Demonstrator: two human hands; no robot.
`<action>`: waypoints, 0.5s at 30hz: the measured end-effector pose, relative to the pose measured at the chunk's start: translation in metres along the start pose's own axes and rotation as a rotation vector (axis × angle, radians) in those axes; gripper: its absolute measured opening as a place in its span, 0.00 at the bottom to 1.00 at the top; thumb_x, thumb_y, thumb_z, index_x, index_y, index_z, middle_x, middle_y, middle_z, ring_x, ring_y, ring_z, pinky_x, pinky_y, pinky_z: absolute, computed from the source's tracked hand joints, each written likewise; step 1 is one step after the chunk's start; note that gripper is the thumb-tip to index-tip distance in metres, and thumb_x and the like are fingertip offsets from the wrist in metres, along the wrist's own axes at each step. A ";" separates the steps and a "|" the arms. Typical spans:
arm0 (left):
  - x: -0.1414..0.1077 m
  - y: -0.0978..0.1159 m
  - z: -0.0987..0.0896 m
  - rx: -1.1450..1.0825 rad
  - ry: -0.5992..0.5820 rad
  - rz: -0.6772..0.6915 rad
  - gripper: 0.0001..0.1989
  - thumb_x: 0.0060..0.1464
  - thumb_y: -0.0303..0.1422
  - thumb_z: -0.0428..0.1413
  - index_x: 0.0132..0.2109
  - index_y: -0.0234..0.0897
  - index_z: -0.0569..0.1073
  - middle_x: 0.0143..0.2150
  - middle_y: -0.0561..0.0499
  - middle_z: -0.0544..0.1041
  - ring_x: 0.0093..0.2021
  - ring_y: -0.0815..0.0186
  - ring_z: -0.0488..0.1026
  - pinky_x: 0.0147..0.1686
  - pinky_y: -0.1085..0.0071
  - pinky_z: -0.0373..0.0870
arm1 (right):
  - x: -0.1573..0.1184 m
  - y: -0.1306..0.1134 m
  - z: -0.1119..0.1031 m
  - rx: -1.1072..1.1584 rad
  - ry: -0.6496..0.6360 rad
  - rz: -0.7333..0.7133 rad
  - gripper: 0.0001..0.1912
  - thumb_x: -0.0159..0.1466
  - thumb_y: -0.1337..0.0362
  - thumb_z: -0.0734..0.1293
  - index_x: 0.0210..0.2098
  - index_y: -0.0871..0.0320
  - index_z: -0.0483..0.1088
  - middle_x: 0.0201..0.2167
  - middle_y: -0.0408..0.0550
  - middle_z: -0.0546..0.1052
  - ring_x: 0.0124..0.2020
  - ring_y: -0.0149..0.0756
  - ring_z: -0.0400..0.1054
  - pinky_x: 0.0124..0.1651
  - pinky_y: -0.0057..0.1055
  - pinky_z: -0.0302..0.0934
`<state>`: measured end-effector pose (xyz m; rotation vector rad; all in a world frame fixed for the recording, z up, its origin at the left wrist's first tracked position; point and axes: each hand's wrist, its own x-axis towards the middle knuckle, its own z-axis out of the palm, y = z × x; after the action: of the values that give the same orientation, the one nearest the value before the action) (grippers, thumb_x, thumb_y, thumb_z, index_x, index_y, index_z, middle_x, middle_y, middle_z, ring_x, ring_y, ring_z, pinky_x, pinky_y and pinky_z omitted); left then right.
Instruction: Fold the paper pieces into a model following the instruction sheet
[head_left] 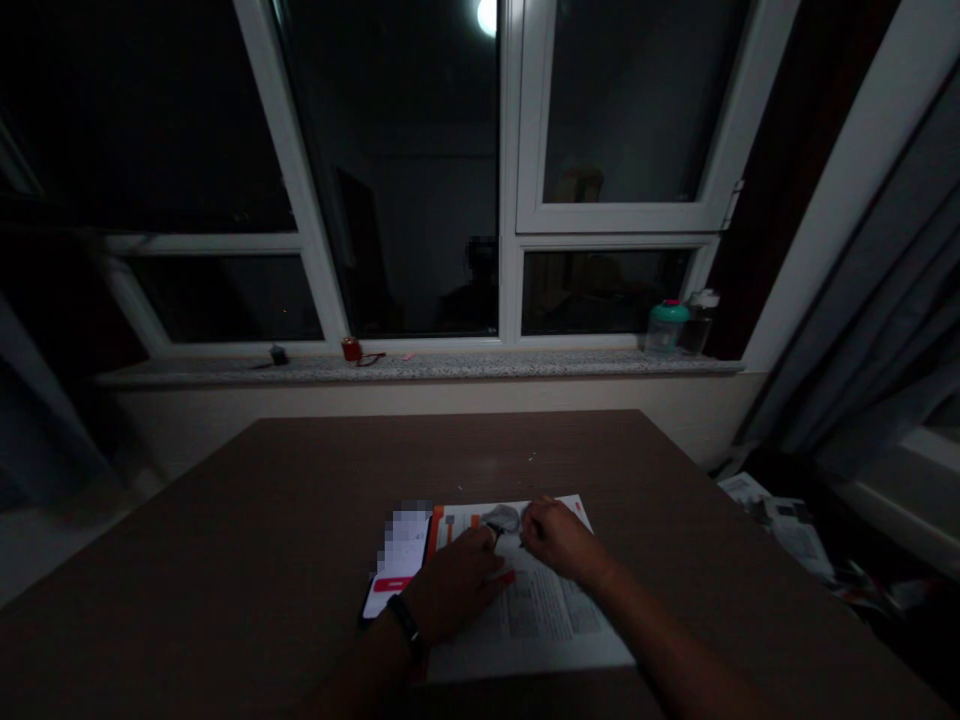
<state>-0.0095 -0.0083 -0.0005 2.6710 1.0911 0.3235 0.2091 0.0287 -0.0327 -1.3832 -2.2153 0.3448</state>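
My left hand (450,585), with a black wristband (406,625), lies palm down on the edge of a printed sheet (544,620) with orange markings. Its fingertips reach a small dark item (493,531), too small to name. My right hand (559,540) rests on the sheet just to the right, fingers curled down near a grey crumpled item (502,518). Whether it pinches anything is hidden. A smartphone (397,560) with a blurred screen and a red button lies beside my left hand, touching the sheet.
The hands are over a dark brown wooden table (300,530). Beyond it runs a speckled stone windowsill (420,368) holding a green-lidded bottle (667,328), a small red object (351,349) and a small dark object (279,355). Grey curtains (862,290) hang right; papers (780,525) lie low beyond the table.
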 end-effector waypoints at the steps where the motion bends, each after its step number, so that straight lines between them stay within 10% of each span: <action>1: 0.000 0.001 -0.001 -0.003 -0.002 -0.003 0.12 0.65 0.38 0.50 0.40 0.37 0.74 0.45 0.48 0.69 0.44 0.62 0.69 0.43 0.66 0.68 | 0.000 -0.001 0.000 -0.019 -0.002 -0.001 0.05 0.57 0.72 0.64 0.27 0.57 0.69 0.26 0.43 0.72 0.35 0.35 0.65 0.40 0.28 0.53; 15: -0.002 -0.003 0.000 0.054 0.057 -0.046 0.07 0.57 0.30 0.57 0.44 0.38 0.72 0.52 0.47 0.68 0.51 0.56 0.65 0.51 0.58 0.63 | -0.005 -0.007 -0.004 -0.027 -0.075 -0.089 0.02 0.55 0.69 0.66 0.29 0.57 0.71 0.31 0.43 0.73 0.37 0.36 0.66 0.51 0.34 0.51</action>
<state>-0.0134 -0.0077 -0.0015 2.6945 1.1923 0.3684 0.2077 0.0211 -0.0278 -1.2997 -2.3419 0.3417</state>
